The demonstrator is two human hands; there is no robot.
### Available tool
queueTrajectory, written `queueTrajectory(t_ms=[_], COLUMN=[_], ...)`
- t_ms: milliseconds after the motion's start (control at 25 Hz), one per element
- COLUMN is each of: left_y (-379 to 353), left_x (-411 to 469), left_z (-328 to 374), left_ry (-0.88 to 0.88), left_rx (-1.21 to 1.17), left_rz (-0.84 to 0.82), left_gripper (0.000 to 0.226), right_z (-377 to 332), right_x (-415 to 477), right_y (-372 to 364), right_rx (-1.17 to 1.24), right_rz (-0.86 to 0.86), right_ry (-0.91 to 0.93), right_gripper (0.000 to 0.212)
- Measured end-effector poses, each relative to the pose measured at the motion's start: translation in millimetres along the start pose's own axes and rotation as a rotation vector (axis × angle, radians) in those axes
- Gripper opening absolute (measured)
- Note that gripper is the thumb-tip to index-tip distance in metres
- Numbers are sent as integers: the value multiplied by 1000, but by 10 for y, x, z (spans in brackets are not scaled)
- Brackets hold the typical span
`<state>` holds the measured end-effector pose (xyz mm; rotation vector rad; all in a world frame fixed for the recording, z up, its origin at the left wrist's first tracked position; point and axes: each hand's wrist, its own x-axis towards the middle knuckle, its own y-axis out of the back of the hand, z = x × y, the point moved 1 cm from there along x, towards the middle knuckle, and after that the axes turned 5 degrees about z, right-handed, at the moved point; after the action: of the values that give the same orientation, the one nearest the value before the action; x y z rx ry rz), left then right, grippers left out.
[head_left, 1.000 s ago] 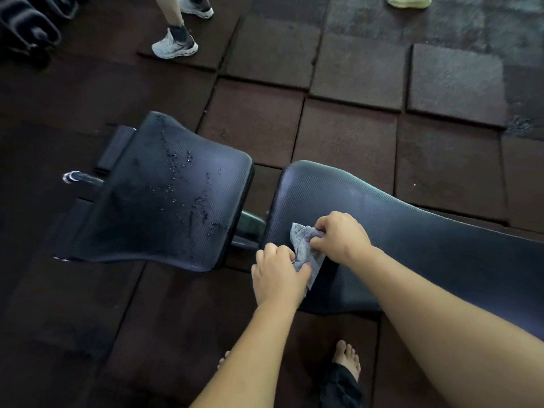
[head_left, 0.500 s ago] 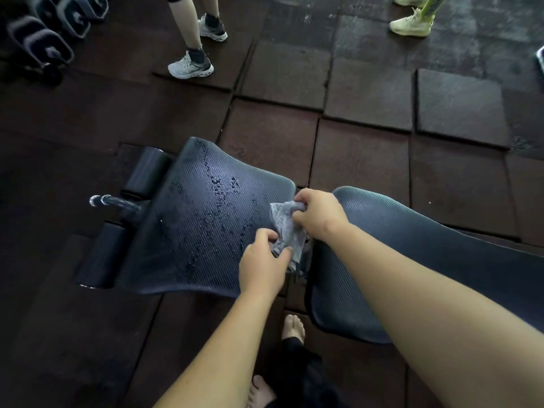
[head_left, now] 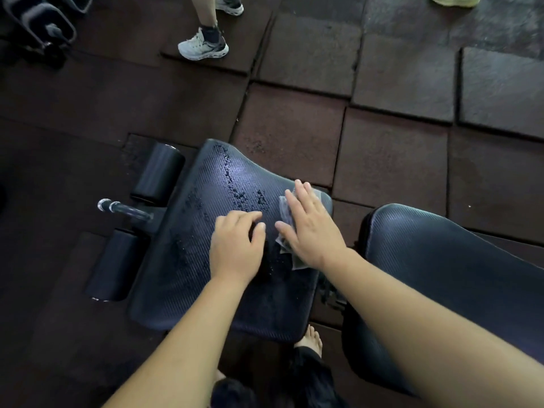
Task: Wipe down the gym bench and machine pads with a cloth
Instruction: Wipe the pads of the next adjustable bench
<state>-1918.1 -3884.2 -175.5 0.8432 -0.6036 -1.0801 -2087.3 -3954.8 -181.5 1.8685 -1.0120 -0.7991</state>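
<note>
Dark rubber floor tiles [head_left: 294, 136] surround the black ribbed seat pad [head_left: 206, 275], which is beaded with water droplets [head_left: 244, 195]. At its far right corner the right hand [head_left: 309, 231], fingers spread flat, presses a small crumpled grey cloth [head_left: 284, 207]. The left hand [head_left: 235, 248] rests mid-pad, loosely curled and holding nothing. Bunched under the palm, the cloth could smear droplets instead of lifting them.

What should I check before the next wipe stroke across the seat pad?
1. Cloth lies flat on the seat pad: ok.
2. Right hand presses the cloth with straight fingers: ok.
3. Stroke path is free: not ok, the left hand rests on the pad right beside the cloth.
4. Pad is dry: not ok, droplets sit left of the cloth.
5. Cloth can take up more liquid: cannot tell.
6. Bystander's shoe is well apart from the bench: ok.
</note>
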Motion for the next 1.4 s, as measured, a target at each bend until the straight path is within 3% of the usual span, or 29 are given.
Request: queueTrajectory(t_ms=[80,240,360,440,520,600,680,800,920,1000,1080,1160,1280,1400], left_y=[91,238,304,332,331,337,344,361,422,457,474,473,492,559], left_x=[186,519,588,584,583,585,591,608,664,704,727,756,801,853], left_z=[-281,-783,-973,-1027,-1053,-1066,-1055,-1042,-1106,-1182,-1248,-1268,-1265,-1266], left_ry=[-37,-42,-14,-17,-24,-21,-15,2,34,83,113,138,263,367], left_rx=[61,228,257,255,245,232,203,164,129,87,30,-57,-216,-365], left_rz=[42,-40,-95,-123,-142,-153,-165,-164,-169,-191,-209,-195,-155,-145], left_gripper=[45,51,58,60,60,60,60,59,60,62,63,63,59,54], right_z=[-51,-337,-695,-537,-143,73,-168,-953,-969,-527,-294,-559,-1406,-1435], right_x=[69,279,-197,-559,-527,-125,389,465,-145,-97,401,996,1022,367], right_y=[-195,-419,-619,-620,-474,-302,-288,-642,-755,-598,-392,-401,-825,-894], right_rx=[-88,-178,-181,-242,-290,-305,-286,-290,-298,-292,-284,-274,-279,-276], right_rz=[-30,33,5,-16,72,102,97,51,-2,66,93,91,50,-28], right_ry=[-69,-208,17,97,-39,-303,-441,-176,112,38,-183,-304,-86,195], right_gripper=[89,79,72,70,71,72,72,71,70,69,71,71,71,68])
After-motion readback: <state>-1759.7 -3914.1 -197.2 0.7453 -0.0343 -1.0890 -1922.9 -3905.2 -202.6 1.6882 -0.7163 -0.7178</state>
